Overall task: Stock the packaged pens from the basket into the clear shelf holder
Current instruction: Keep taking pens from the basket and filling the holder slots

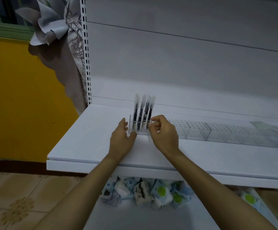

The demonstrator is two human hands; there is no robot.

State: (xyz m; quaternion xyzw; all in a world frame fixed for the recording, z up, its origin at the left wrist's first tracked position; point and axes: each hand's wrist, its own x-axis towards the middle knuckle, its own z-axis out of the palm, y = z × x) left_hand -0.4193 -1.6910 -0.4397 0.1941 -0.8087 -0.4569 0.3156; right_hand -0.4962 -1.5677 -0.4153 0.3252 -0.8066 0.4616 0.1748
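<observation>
A small clear holder stands on the white shelf, with several packaged dark pens upright in it. My left hand rests against the holder's left side, thumb at its front corner. At the holder's right end is my right hand, its fingertips pinched at the holder's edge or the base of the rightmost pen; I cannot tell which. No basket is in view.
Clear ribbed trays run along the shelf to the right. A lower shelf holds several small packets. A slotted upright and a curtain stand at the left, with tiled floor below.
</observation>
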